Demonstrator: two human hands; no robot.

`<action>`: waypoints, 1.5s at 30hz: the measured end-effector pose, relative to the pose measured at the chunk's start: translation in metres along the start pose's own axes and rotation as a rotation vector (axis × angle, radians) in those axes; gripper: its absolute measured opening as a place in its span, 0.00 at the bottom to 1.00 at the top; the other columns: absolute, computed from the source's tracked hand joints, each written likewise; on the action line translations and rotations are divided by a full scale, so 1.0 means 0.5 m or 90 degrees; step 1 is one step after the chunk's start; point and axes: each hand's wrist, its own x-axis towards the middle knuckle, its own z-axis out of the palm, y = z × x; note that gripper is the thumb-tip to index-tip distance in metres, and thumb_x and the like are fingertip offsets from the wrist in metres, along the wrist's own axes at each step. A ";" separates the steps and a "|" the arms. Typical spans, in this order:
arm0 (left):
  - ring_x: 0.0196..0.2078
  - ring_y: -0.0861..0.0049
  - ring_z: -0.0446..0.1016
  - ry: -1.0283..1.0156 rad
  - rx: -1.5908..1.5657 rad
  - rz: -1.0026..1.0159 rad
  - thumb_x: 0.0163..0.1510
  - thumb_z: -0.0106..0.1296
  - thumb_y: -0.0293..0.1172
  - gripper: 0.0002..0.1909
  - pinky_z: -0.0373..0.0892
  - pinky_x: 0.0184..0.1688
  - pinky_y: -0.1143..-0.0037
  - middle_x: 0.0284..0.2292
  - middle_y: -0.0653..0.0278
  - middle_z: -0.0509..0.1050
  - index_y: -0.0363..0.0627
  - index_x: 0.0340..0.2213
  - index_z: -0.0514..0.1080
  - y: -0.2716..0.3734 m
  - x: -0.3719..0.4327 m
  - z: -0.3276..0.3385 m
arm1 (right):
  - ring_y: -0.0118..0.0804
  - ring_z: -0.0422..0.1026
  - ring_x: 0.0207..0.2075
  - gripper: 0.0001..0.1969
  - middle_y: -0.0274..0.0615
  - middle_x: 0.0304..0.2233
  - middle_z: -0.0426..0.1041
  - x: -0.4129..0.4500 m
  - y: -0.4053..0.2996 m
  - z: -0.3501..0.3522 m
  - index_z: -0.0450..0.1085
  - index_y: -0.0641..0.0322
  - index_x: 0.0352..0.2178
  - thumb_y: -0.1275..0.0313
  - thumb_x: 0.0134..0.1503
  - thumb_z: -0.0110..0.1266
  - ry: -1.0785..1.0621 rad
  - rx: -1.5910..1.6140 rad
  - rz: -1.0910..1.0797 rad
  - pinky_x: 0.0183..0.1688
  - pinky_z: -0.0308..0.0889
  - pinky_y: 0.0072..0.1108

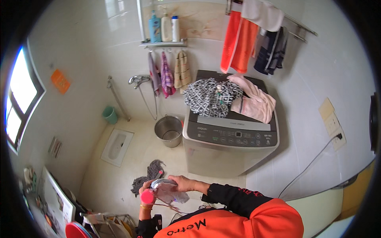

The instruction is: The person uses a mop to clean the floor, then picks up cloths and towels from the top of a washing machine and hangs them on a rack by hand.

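Observation:
My left hand (145,188), with a gold-coloured bracelet at the wrist, is closed around what looks like a mop's handle. The handle's round pink end (147,196) points up towards me, and the shaft is strongly foreshortened. Grey mop strands (153,171) spread on the floor beyond the hand. Pinched in my right hand (183,183) is a crumpled, clear plastic bag (169,192), which bunches against the left hand's fingers. Whether the left fingers also grip the bag is hidden. A thin brownish strip (165,205) hangs below the bag.
A washing machine (232,154) stands ahead right, bearing patterned cloth (208,98) and pink cloth (256,104). Beside it is a metal bucket (168,131). A squat toilet (117,147) is set in the floor at left. Folded stools or racks (104,221) crowd the lower left.

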 end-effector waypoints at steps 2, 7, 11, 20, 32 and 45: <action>0.32 0.74 0.70 0.026 0.022 0.052 0.39 0.55 0.25 0.15 0.66 0.35 0.77 0.29 0.59 0.72 0.37 0.33 0.70 -0.078 0.015 0.007 | 0.38 0.71 0.32 0.18 0.47 0.29 0.72 -0.012 0.007 0.017 0.65 0.64 0.34 0.67 0.41 0.57 0.010 -0.018 0.020 0.36 0.64 0.25; 0.32 0.73 0.71 0.001 -0.045 0.024 0.42 0.55 0.26 0.14 0.66 0.35 0.76 0.30 0.59 0.71 0.37 0.33 0.68 -0.032 0.017 0.002 | 0.42 0.71 0.32 0.18 0.47 0.29 0.72 -0.036 -0.016 -0.009 0.67 0.61 0.32 0.65 0.38 0.57 -0.022 -0.100 0.102 0.35 0.63 0.26; 0.30 0.76 0.70 -0.039 -0.077 0.042 0.42 0.53 0.23 0.13 0.66 0.34 0.78 0.29 0.61 0.71 0.35 0.33 0.67 -0.032 0.036 0.015 | 0.47 0.70 0.32 0.16 0.48 0.28 0.71 -0.068 -0.026 -0.027 0.66 0.61 0.31 0.65 0.41 0.55 0.076 -0.130 0.064 0.34 0.63 0.30; 0.31 0.81 0.69 -0.098 -0.171 0.021 0.44 0.53 0.21 0.18 0.66 0.34 0.81 0.30 0.63 0.71 0.33 0.39 0.65 -0.013 0.044 0.034 | 0.53 0.70 0.31 0.19 0.53 0.27 0.71 -0.071 0.071 0.002 0.68 0.63 0.27 0.56 0.45 0.53 0.211 -0.136 0.025 0.33 0.64 0.34; 0.26 0.81 0.70 0.196 -0.163 -0.051 0.50 0.45 0.22 0.12 0.66 0.33 0.80 0.22 0.65 0.70 0.39 0.39 0.64 -0.030 -0.058 -0.267 | 0.49 0.71 0.33 0.17 0.53 0.29 0.72 0.025 0.017 -0.026 0.68 0.64 0.33 0.61 0.47 0.51 0.192 -0.058 0.178 0.36 0.64 0.32; 0.31 0.82 0.69 0.224 -0.280 -0.079 0.48 0.45 0.19 0.11 0.63 0.37 0.82 0.25 0.66 0.70 0.39 0.36 0.66 -0.018 -0.120 -0.370 | 0.45 0.71 0.32 0.19 0.52 0.29 0.72 0.258 -0.089 -0.022 0.68 0.69 0.32 0.63 0.42 0.54 0.209 -0.123 0.173 0.35 0.64 0.29</action>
